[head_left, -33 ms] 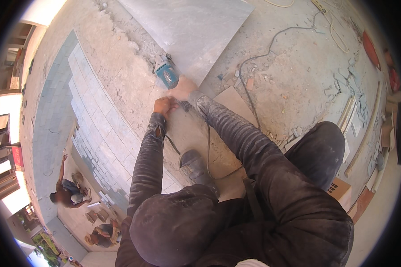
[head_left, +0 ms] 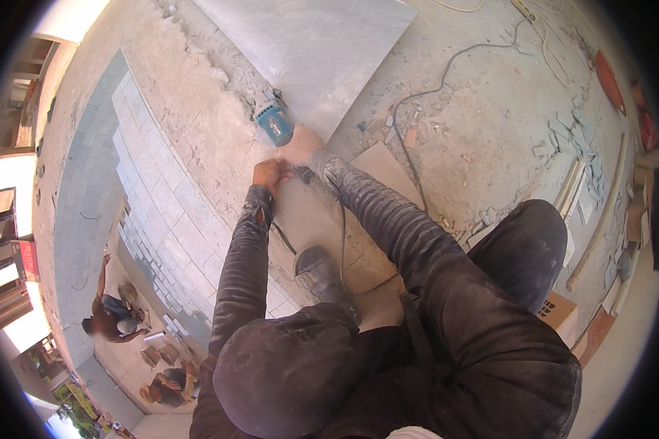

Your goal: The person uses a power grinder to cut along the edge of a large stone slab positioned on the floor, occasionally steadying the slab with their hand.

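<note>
My right hand is wrapped round the body of a teal handheld power cutter. The cutter's dark front end lies against the edge of a large grey tile. Close behind the tool, my left hand has its fingers curled together near the cutter's dark rear end. Whatever those fingers pinch is hidden. A dark cable runs down from the tool past my sandalled foot.
Grey paving tiles cover the floor at left, where two people crouch. A smaller beige tile lies right of my hands. Another cable, tile scraps, a wooden strip and a cardboard box are at right.
</note>
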Demonstrator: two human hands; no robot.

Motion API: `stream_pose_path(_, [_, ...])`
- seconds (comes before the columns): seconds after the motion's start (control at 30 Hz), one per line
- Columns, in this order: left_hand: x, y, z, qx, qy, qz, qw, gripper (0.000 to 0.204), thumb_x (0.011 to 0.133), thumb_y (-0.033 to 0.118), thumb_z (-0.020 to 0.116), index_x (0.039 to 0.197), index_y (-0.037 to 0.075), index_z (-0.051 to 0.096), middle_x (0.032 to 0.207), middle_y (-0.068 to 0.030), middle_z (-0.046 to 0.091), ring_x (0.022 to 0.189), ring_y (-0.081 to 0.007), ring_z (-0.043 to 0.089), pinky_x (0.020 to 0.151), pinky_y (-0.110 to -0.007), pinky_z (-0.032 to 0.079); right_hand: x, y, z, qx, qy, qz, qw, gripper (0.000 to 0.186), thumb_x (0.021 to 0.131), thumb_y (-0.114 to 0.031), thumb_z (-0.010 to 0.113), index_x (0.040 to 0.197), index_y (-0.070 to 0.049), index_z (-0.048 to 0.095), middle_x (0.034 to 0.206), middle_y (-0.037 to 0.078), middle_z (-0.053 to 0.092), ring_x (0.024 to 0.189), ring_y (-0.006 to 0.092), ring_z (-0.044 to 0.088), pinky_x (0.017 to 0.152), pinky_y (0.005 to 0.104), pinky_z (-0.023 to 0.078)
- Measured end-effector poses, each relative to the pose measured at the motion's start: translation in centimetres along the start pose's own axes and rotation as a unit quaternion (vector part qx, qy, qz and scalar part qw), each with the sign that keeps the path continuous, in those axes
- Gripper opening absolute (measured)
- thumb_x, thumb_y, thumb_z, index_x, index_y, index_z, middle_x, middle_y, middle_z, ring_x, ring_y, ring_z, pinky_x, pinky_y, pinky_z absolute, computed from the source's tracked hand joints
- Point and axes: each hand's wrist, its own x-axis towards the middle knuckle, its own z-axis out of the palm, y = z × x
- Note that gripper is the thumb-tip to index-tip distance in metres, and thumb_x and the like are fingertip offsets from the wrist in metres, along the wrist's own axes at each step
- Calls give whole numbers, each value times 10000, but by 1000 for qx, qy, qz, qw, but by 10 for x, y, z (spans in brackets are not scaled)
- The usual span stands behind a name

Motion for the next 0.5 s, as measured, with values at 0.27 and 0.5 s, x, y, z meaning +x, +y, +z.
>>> stream_pose_path(0.27, [4, -2, 0, -1, 2, -7, 1000, 250, 977, 125, 447, 1017, -33, 637, 927, -132, 694, 685, -220, 677, 560, -296, 537, -7, 3, -3, 18, -9, 3, 1000, 823, 621, -407, 772, 1208, 106, 509, 1142, 285, 624, 1085, 380, 627, 929, 397, 503])
stream_pose_path(0.5, [1, 0, -1, -3, 1, 6, 1000, 229, 967, 131, 506, 1041, -37, 643, 903, -117, 696, 687, -206, 676, 554, -287, 532, -9, 4, -2, 20, -1, -4, 1000, 813, 608, -389, 761, 1196, 117, 519, 1123, 288, 630, 1065, 380, 636, 918, 390, 511])
